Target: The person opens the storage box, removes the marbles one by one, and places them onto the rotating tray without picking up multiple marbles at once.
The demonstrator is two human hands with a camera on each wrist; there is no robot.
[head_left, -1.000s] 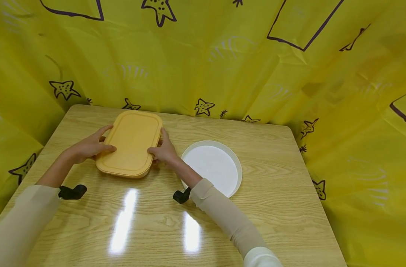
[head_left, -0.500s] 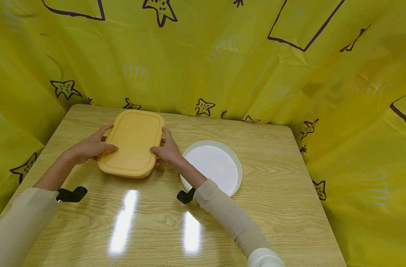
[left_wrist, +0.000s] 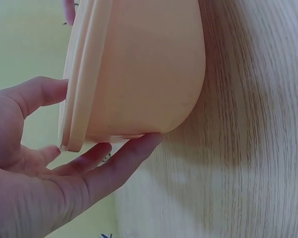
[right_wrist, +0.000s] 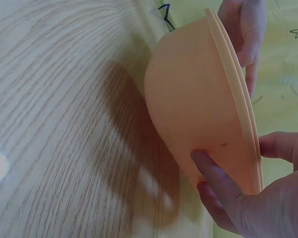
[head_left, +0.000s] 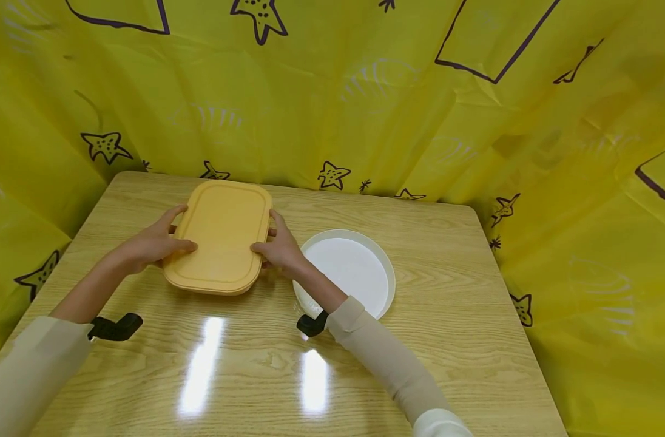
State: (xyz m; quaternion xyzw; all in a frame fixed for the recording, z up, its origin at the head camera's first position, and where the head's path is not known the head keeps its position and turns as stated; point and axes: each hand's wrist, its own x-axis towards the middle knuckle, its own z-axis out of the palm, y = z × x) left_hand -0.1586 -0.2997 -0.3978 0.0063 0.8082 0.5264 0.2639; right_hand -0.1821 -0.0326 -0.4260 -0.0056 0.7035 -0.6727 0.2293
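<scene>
A light-orange rectangular food container (head_left: 220,233) with rounded corners and a fitted lid (head_left: 223,212) is held between both hands at the back left of the table. My left hand (head_left: 153,246) grips its left side, thumb on top of the lid and fingers along the wall. On the opposite side, my right hand (head_left: 282,247) grips it likewise. The left wrist view shows the container's deep wall (left_wrist: 149,64) and fingers (left_wrist: 124,161) spread beneath the lid's rim. In the right wrist view, its shadow falls on the wood beside the rounded base. The lid hides what is inside.
A round white shallow tray (head_left: 349,267) lies right of the container, partly covered by my right forearm. The wood-grain table (head_left: 442,315) ends at a yellow patterned curtain (head_left: 310,109) behind and at the sides.
Both hands have shifted the container slightly to the right, and its near end sits a little closer to me. The grip is unchanged and the white tray has stayed put.
</scene>
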